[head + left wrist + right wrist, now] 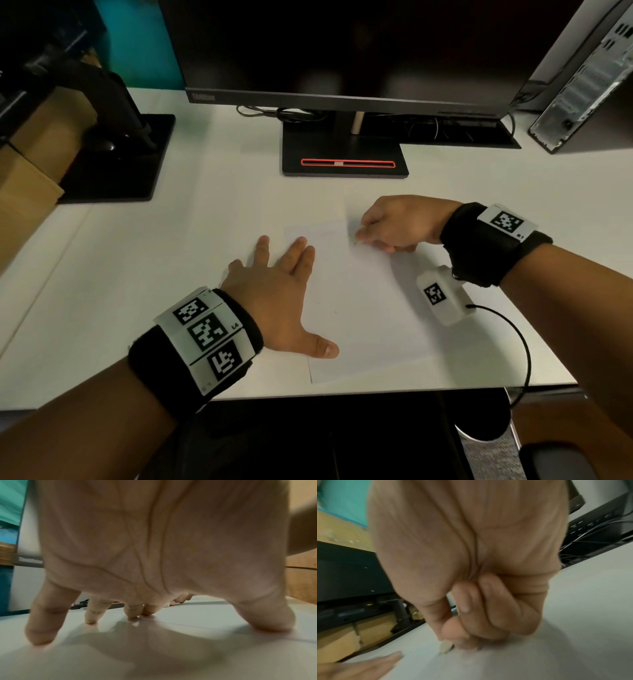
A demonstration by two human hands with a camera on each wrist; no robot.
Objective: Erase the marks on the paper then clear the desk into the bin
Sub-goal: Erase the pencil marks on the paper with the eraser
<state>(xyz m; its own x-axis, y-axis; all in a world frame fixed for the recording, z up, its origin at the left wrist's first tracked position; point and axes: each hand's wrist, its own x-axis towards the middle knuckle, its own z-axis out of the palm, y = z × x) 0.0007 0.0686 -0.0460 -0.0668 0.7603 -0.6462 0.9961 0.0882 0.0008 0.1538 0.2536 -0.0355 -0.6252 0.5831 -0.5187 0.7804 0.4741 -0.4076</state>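
near the front edge of the desk (144, 240) lies the paper (359, 308), long axis running front to back. the left hand (274, 294) presses its left side, fingers spread flat. the right hand (394, 222), at the paper's far right corner, pinches a small eraser (445, 647) against the sheet, so it sits nearer the marks.

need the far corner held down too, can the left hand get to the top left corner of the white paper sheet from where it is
Probably yes: the left hand lies flat on the white paper sheet, fingertips near that corner, bare white desk beyond. The right hand works further right.
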